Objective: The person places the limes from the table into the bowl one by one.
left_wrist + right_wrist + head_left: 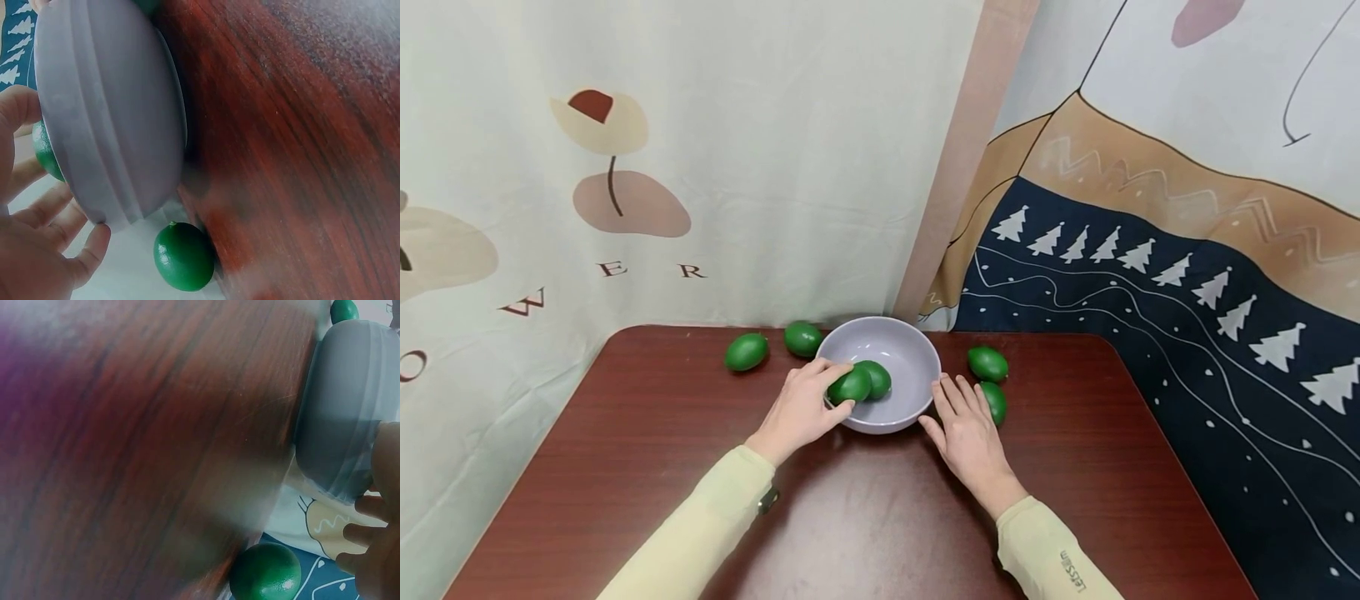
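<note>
A pale lavender bowl (pixel 913 367) stands toward the back of the table. My left hand (pixel 801 410) reaches over its left rim and pinches a green lime (pixel 847 387) between thumb and fingers, inside the bowl's outline. Right against that fruit is another lime (pixel 880 381), lying in the bowl. In the left wrist view, the bowl's outer wall (pixel 125 106) hides most of the held lime (pixel 45 150). My right hand (pixel 972 437) has its fingers extended, fingertips right at the bowl's right rim. Partly behind those fingers sits a lime (pixel 996 403).
Two limes, one nearer (pixel 747 352) and one farther back (pixel 802 338), lie left of the bowl. Another lime (pixel 988 364) is at the back right. The dark red wooden table (pixel 880 517) ends close behind the bowl, where printed curtains (pixel 790 167) hang.
</note>
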The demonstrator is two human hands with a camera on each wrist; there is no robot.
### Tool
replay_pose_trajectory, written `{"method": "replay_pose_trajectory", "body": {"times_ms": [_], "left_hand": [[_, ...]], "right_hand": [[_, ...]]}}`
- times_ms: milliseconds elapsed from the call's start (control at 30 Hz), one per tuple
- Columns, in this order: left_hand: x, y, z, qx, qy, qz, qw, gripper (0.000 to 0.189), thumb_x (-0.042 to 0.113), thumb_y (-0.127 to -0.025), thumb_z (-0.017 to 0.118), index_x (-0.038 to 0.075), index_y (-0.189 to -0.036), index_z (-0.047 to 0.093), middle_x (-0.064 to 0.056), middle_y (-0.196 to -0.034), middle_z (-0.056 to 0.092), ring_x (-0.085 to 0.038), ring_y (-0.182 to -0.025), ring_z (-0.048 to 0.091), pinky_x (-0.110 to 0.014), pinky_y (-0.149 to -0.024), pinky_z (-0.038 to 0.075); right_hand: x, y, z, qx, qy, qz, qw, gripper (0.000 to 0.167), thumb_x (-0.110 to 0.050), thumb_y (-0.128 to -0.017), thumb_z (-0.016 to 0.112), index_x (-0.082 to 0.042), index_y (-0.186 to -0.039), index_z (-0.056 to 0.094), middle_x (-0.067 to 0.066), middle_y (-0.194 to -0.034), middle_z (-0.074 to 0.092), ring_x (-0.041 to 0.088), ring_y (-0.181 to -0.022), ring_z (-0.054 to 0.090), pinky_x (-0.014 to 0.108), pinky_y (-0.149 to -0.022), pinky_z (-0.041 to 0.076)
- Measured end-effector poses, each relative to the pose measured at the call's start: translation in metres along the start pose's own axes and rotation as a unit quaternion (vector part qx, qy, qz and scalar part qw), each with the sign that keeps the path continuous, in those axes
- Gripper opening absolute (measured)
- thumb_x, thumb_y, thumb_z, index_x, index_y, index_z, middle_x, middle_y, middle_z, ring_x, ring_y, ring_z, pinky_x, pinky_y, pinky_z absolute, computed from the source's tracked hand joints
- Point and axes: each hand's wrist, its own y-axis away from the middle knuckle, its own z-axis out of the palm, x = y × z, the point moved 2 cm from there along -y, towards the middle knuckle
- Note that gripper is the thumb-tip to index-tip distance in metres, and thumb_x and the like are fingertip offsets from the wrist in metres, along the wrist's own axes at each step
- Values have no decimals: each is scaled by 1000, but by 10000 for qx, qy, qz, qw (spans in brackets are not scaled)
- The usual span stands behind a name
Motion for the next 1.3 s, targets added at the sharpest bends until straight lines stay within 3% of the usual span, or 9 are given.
{"method": "replay_pose_trajectory", "body": {"times_ms": [433,867,1300], "left_hand": [[4,-3,4,-364,-160,-271,9988,46,23,-81,77,6,-123,74,-8,-103,65,-25,-95,65,-45,-85,42],[8,-10,6,-909,-337,-597,9935,44,23,-81,73,5,-122,74,-9,-106,66,-26,-97,64,-44,-81,40],[8,-9,9,-868,-321,-558,9941,33,20,-86,68,3,-114,75,-10,-106,69,-28,-98,69,-44,-81,41]], "right_hand": [[0,2,1,109,0,-54,9999,59,-34,-96,72,0,-142,60,20,-148,56,44,-137,51,61,-114,37],[0,1,1,-118,-30,73,9999,59,-36,-99,70,-2,-145,58,19,-151,54,42,-140,48,60,-116,35],[0,1,1,-5,-10,18,10000,58,-36,-98,71,-2,-143,60,19,-149,56,42,-140,49,60,-115,36]]}}
